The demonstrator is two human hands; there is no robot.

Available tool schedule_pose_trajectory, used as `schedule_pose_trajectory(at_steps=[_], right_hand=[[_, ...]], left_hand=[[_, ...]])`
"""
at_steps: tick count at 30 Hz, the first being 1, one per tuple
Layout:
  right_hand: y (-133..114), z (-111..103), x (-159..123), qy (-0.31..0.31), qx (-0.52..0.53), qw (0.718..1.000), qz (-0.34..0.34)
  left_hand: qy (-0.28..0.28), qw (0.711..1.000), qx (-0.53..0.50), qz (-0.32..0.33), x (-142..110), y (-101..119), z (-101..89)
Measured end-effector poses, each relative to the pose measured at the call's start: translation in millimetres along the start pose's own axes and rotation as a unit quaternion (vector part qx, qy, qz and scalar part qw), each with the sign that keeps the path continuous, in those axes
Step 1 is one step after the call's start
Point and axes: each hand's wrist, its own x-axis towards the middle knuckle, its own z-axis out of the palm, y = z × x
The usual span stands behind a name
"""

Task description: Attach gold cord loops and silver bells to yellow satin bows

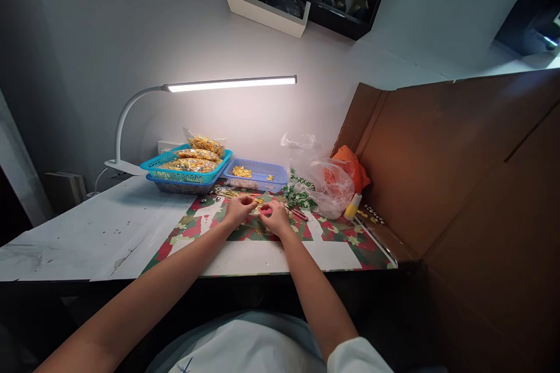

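My left hand [238,210] and my right hand [275,217] are close together over the patterned mat, fingertips pinched and facing each other. Between them shows a small gold-yellow piece [259,201], at the fingertips of my left hand; its exact kind is too small to make out. The fingers of my right hand are closed too, and what they pinch is hidden. Just behind my left hand lies a bunch of thin gold strips [226,192]. A tool with red handles [299,214] rests right of my right hand.
A turquoise basket [151,170] with bagged gold pieces stands at the back left. Beside it is a blue tray [262,182] with yellow pieces. Plastic bags [326,186], a yellow-and-white bottle [352,207] and a tall cardboard sheet [459,175] stand right. A lamp [231,84] hangs above.
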Motion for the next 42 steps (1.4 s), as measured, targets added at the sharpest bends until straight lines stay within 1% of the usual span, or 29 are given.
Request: schedule_pose_trajectory(at_steps=[3,8,14,18,23,28,35,42], right_hand=[[-4.7,-3.1,-0.6,0.004,-0.011,1.0,-0.014],[-10.3,-3.4,0.4,0.029,-0.001,0.999,-0.028],[1.0,0.6,6.1,0.061,0.025,0.998,-0.019],[6.1,6.2,8.5,0.056,0.063,0.996,-0.037],[9.2,11.5,11.3,0.045,0.105,0.992,-0.049],[13.8,11.8,15.3,0.043,0.137,0.989,-0.027],[11.8,13.6,14.0,0.004,0.181,0.983,0.009],[10.2,11.3,15.9,-0.033,0.252,0.964,0.073]], left_hand=[[-0.009,1.0,-0.01,-0.001,-1.9,4.2,-0.5],[-0.008,0.999,-0.031,-0.017,-4.9,9.1,-2.2],[-0.007,0.997,-0.054,-0.048,-3.6,10.1,-4.5],[-0.017,0.996,-0.059,-0.063,-2.6,9.7,-4.8],[-0.024,0.997,-0.051,-0.059,-3.7,8.3,-4.8],[-0.019,0.998,-0.034,-0.053,-3.5,7.4,-4.5],[-0.026,0.999,-0.027,-0.03,-4.2,7.4,-3.7],[-0.03,0.999,-0.005,-0.019,-4.7,5.6,-4.3]])
